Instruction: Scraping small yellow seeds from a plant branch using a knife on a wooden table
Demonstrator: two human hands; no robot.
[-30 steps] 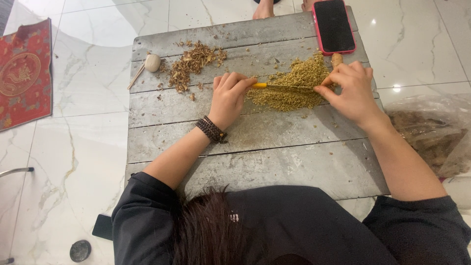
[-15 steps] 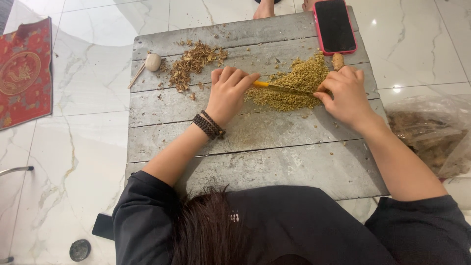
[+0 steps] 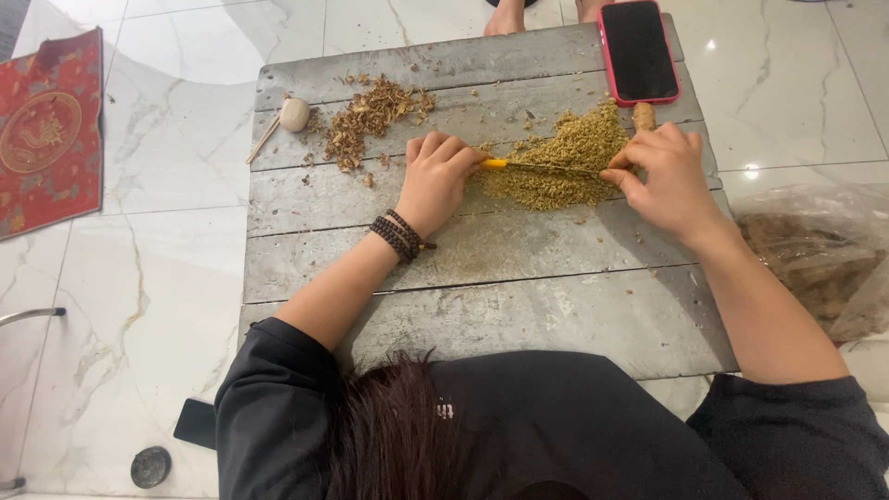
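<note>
Here the left hand (image 3: 435, 181) grips the knife's yellow handle (image 3: 494, 164) while the right hand (image 3: 667, 176) pinches the blade (image 3: 556, 169) tip, holding it level across the chopped greenish herb pile (image 3: 565, 157) on the worktop's (image 3: 463, 296) far right.

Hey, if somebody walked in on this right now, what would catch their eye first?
Probably the two hands in the middle of the grey plank table: the left hand and right hand hold a thin yellow-handled tool across a heap of greenish crumbled plant bits. Next, the red-cased phone at the table's far right corner.
</note>
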